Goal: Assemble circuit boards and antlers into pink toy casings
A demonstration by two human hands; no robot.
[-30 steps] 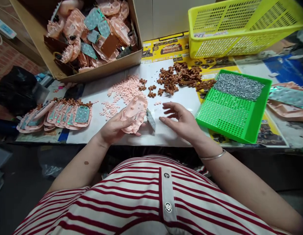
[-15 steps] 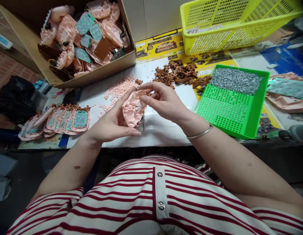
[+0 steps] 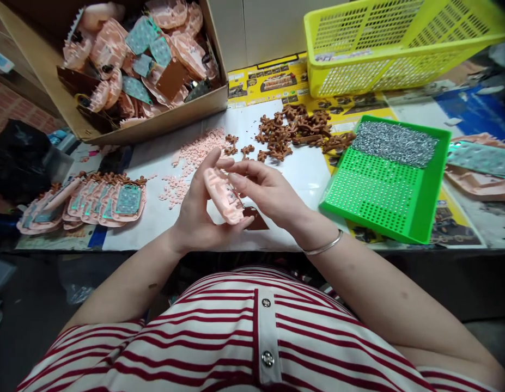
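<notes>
The left hand grasps a pink shell between thumb and fingers; the right hand bends its fingers at it, pinching or not I can't tell. It looks light, stiff, best held by the rim; the brown board beneath the right hand seems fragile.

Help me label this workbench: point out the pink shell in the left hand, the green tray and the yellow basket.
Pink shell [image 3: 222, 196], head view: middle of its visible side.
Green tray [image 3: 372, 188], head view: bare perforated floor.
Yellow basket [image 3: 366, 76], head view: front wall.
</notes>
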